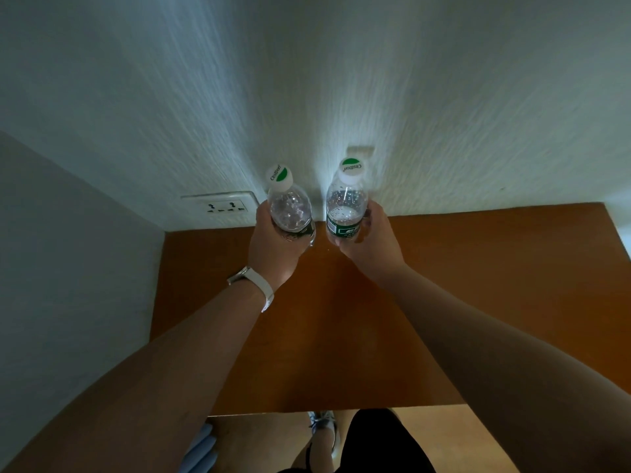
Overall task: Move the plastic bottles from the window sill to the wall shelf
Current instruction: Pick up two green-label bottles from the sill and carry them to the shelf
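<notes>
My left hand (273,249) grips one bottle (290,213), my right hand (370,238) another bottle (345,208), over the far shelf (478,302).

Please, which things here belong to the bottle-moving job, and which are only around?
Job: left bottle in left hand; right bottle in right hand; brown wooden shelf.
Only around: wall socket; white wristband; shoe.
</notes>
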Demonstrator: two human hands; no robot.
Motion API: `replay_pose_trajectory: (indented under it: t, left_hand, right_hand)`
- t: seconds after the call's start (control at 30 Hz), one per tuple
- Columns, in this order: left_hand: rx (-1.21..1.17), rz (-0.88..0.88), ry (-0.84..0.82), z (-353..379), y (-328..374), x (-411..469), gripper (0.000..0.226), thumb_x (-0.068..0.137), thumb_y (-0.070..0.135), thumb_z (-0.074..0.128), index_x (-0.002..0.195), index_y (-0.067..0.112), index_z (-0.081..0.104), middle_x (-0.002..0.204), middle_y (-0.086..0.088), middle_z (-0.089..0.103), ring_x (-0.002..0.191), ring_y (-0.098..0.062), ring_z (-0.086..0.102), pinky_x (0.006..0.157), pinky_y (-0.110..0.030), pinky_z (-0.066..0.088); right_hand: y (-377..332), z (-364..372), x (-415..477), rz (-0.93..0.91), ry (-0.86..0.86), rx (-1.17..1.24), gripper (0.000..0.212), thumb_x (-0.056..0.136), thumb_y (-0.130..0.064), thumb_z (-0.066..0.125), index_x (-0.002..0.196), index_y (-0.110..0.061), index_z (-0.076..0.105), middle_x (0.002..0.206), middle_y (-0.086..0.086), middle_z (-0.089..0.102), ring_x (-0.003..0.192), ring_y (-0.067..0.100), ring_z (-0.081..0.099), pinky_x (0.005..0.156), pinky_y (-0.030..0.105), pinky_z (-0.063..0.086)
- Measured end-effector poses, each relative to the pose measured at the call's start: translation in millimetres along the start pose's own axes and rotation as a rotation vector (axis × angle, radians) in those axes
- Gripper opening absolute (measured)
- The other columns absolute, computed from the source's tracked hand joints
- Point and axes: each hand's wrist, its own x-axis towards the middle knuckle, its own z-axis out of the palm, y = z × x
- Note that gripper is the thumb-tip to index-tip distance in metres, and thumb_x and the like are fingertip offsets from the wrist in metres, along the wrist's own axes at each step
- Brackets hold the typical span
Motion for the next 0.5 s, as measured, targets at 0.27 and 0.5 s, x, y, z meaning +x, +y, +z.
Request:
replay_pose_trajectory:
  t: [0.27,0.5]
  left_hand:
    - [0.025,0.03,0.005,3.7,-4.6,2.5,0.073,0.07,0.019,0.089,0.129,0.021,0.046,0.112,0.008,0.063,0.1,-0.01,0.066,0.081,-0.017,0.054]
    - [0.014,0.03,0.065,13.0,-2.9,1.1,0.07,0.069,0.019,0.09,0.121,0.026,0.044,0.114,0.007,0.063,0.101,-0.011,0.067,0.077,-0.011,0.054]
  right_hand:
    - [2.6,5.5,3.6,0.004,0.017,-0.053,0.076,0.074,-0.046,0.079,0.136,-0.022,0.042,0.129,-0.007,0.053,0.114,0.008,0.052,0.096,0.033,0.05]
    - [1.7,8.6,2.8,0.021,0.02,-0.048,0.073,0.075,-0.042,0.08,0.134,-0.022,0.042,0.128,-0.004,0.052,0.109,0.008,0.053,0.092,0.03,0.049]
